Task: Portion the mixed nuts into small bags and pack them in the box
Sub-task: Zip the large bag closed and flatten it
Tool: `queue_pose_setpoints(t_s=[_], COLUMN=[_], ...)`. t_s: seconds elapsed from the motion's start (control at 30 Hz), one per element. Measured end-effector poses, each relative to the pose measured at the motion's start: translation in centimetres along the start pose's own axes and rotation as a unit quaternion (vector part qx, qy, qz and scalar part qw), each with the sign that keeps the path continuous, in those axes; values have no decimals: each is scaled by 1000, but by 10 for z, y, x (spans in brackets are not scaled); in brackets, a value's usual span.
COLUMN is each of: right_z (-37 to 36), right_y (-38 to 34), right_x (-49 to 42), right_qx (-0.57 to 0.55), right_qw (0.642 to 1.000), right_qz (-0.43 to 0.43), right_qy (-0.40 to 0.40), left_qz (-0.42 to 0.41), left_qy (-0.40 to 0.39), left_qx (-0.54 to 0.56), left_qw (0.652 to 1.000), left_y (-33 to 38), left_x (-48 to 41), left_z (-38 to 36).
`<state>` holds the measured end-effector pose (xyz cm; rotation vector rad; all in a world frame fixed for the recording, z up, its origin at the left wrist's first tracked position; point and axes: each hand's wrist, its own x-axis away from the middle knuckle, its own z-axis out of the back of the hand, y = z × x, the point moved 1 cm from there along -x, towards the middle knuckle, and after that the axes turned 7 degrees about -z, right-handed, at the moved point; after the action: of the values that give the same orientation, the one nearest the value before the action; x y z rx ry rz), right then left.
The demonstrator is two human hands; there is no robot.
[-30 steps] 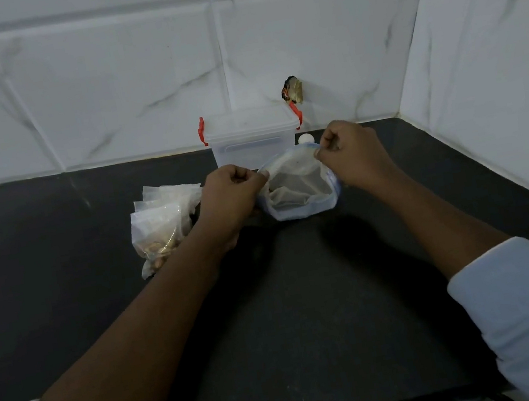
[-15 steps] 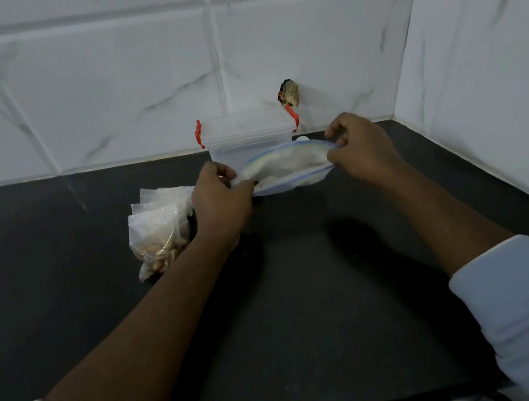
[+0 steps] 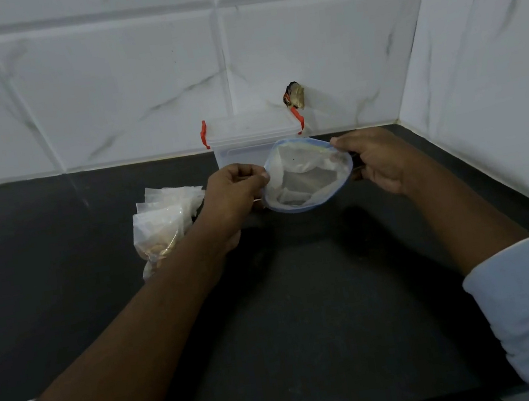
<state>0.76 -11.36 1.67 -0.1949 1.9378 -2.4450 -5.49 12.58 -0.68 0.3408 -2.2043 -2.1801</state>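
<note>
A large clear zip bag (image 3: 304, 178) with a blue-edged mouth is held open above the black counter. My left hand (image 3: 234, 194) pinches its left rim and my right hand (image 3: 376, 161) pinches its right rim. The inside of the bag looks pale; no nuts show in it. Behind it stands a clear plastic box (image 3: 240, 141) with red clips, its lid on. To the left lies a pile of small clear bags (image 3: 162, 220); the nearest one holds nuts at its bottom.
White tiled walls close off the back and right side of the black counter (image 3: 275, 320). A dark damaged spot (image 3: 294, 95) marks the wall behind the box.
The bag's mouth, pulled flat and nearly closed half a second ago, is spread wide open again. Both hands kept their grip on the rim.
</note>
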Motion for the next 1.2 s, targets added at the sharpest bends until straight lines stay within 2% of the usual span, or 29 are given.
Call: queue_pose_setpoints(t_s=[0.07,0.13,0.2,0.27,0.37,0.43,0.53,0.63,0.7,0.8,0.9,0.97,1.0,1.07,1.13,1.2], right_z=[5,8,9,10,10,4,-10,-19,-21,-23,-23,-23,-23,-20,-15,-9], right_y=[1,2,2,1,-2,-6,-6,-1,2,2,-2,-2,-1,-2,-6,-8], right_x=[-1,-3,-3,-1,3,7,9,6,2,1,2,3,5,7,8,8], right_qx=[-17,-13,16,55,164,237,256,240,192,96,-3,-5,22,128,223,240], right_qw=[999,999,999,995,971,946,927,926,944,976,997,999,998,987,957,943], right_qz=[2,16,43,84,167,204,229,221,182,107,62,52,56,89,129,150], right_qy=[-30,-37,-20,2,52,90,151,188,197,162,51,-10,-16,37,131,174], left_qz=[22,20,-43,-128,-174,-176,-162,-71,0,56,50,39,31,-7,-74,-102], left_qy=[-8,0,3,4,29,52,69,48,14,-32,-42,-27,-14,37,109,129], left_qx=[7,-39,-162,-290,-354,-352,-315,-164,-51,44,75,76,61,-45,-189,-247], left_qw=[1000,999,986,948,918,918,933,983,999,997,995,996,998,998,973,955], left_y=[0,-1,-2,-1,-1,-4,-6,-3,-2,1,2,-1,-2,-2,0,1], left_x=[-4,-6,-5,-1,2,2,2,0,-1,0,3,3,3,3,5,6], left_z=[3,5,6,6,6,5,3,2,2,0,-3,-4,-5,-2,3,5])
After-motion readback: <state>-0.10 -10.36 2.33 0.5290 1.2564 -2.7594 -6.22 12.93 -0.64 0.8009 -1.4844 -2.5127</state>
